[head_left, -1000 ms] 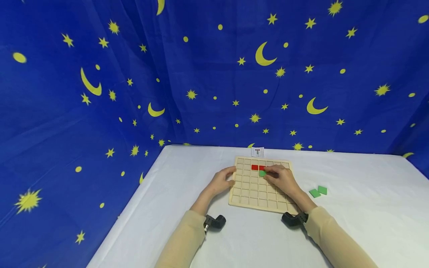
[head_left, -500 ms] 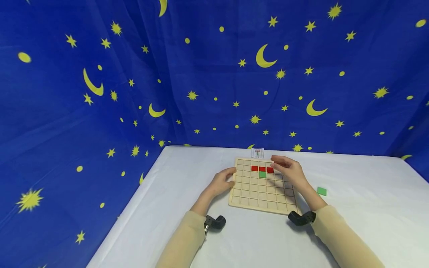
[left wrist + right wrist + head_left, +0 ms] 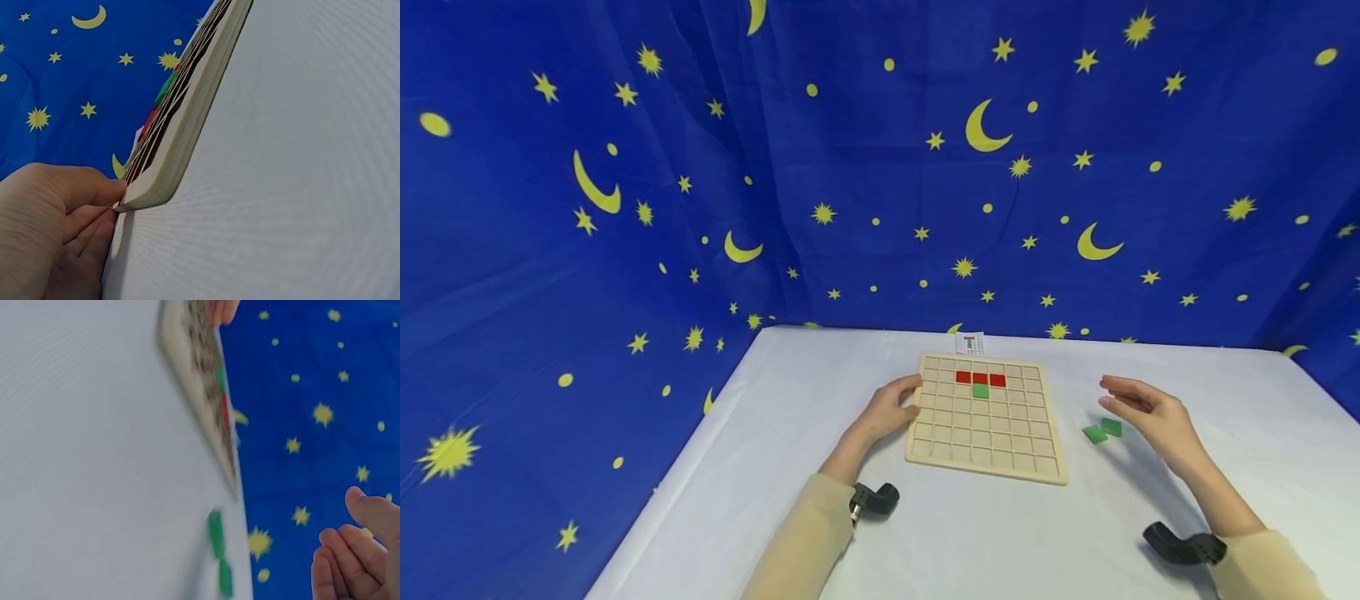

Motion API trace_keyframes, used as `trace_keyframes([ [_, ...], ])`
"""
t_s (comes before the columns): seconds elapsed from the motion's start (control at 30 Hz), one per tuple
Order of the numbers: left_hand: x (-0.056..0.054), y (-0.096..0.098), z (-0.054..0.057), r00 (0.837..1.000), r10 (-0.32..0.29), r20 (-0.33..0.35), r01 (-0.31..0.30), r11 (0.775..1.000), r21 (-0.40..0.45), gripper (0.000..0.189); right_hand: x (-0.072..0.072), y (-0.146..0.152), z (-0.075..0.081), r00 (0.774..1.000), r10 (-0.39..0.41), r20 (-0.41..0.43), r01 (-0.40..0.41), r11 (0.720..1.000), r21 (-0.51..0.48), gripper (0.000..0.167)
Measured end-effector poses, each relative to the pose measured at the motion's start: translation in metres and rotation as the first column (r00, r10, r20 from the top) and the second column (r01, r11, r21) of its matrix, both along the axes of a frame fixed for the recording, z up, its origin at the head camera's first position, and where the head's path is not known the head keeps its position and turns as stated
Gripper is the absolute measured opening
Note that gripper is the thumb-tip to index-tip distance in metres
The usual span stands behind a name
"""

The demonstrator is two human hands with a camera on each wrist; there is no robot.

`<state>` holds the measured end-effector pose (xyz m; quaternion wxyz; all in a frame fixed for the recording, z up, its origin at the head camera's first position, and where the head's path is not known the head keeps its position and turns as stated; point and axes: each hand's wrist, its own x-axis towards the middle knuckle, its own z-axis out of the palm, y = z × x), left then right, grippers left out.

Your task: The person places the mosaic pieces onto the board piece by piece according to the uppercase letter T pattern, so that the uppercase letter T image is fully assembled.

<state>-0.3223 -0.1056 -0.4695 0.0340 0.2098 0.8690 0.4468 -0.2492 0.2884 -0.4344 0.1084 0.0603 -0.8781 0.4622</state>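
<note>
A wooden grid board (image 3: 985, 467) lies on the white table. Three red tiles (image 3: 981, 378) form a row in its upper part, with one green tile (image 3: 981, 391) directly below the middle one. My left hand (image 3: 884, 412) rests against the board's left edge; in the left wrist view its thumb (image 3: 94, 187) touches the rim. Off the board's right side, two loose green tiles (image 3: 1096, 434) lie close together. My right hand (image 3: 1157, 421) hovers just right of them, fingers loosely bent and holding nothing. In the right wrist view, that hand (image 3: 362, 556) also holds nothing.
Behind the board lies a small printed card (image 3: 970, 342) with a grid and a T-shaped pattern. A blue cloth (image 3: 850, 167) with yellow stars and moons hangs behind and left of the white table (image 3: 970, 533). Each wrist wears a black camera mount (image 3: 1183, 546).
A third red tile now sits at the row's right end, released by my right hand. That hand has moved right, from the board to beside the loose green tiles. My left hand stays put.
</note>
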Motion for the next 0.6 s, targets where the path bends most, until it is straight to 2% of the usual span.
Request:
trace_keyframes([
  [0.13,0.001,-0.001,0.000,1.000,-0.005,-0.005,0.005,1.000,0.013,0.055,0.009,0.017,-0.014,0.999,-0.023,-0.027,0.025,0.997,0.076,0.051],
  [0.23,0.002,-0.002,-0.001,1.000,-0.020,-0.010,0.020,1.000,0.022,0.055,0.012,0.023,-0.026,0.999,-0.042,-0.010,0.043,0.992,0.123,0.052],
  [0.3,0.002,-0.003,-0.003,0.999,-0.029,-0.036,0.029,1.000,0.009,0.054,0.012,0.026,-0.033,0.999,-0.039,0.010,0.038,0.989,0.141,0.054],
  [0.4,0.003,-0.003,-0.003,0.999,-0.028,-0.036,0.028,1.000,-0.001,0.054,0.012,0.029,-0.042,1.000,-0.015,0.021,0.011,0.984,0.177,0.055],
  [0.5,0.003,-0.002,-0.002,1.000,-0.019,-0.025,0.020,1.000,0.003,0.055,0.011,0.030,-0.048,1.000,-0.006,-0.010,0.008,0.976,0.219,0.053],
  [0.6,0.001,-0.001,-0.001,1.000,-0.009,-0.006,0.009,1.000,0.003,0.056,0.011,0.030,-0.052,0.997,-0.031,-0.076,0.051,0.960,0.275,0.047],
])
